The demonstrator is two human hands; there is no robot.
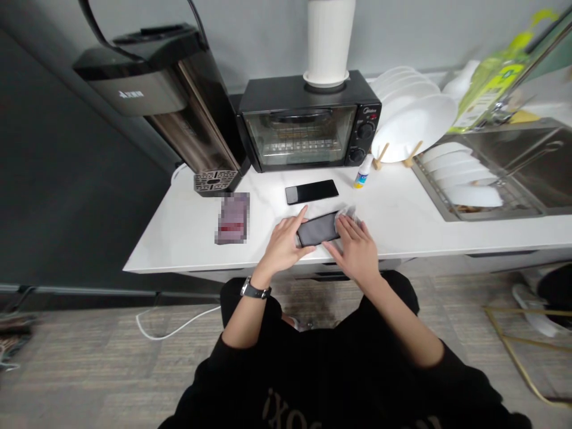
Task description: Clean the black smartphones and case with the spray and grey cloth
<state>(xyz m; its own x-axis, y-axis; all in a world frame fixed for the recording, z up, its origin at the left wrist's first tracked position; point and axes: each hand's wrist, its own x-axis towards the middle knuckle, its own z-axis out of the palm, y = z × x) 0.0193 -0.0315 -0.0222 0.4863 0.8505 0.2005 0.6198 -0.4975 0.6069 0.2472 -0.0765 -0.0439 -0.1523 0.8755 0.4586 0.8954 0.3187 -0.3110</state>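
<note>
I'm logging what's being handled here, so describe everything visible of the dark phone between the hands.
The dark phone is a slim slab, its broad grey face up and bordered in black, with nothing lit visible. It appears to lie on the white counter, slanting slightly away toward its right end. The left hand holds its left end; the right hand and a crumpled, whitish wipe cover the right end.

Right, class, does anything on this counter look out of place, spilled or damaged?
The white container standing on the toaster oven seems odd, since ovens heat up. On the counter, towards the left, a purplish item is blocked out in pixels, hiding its details. I see no spill.
</note>
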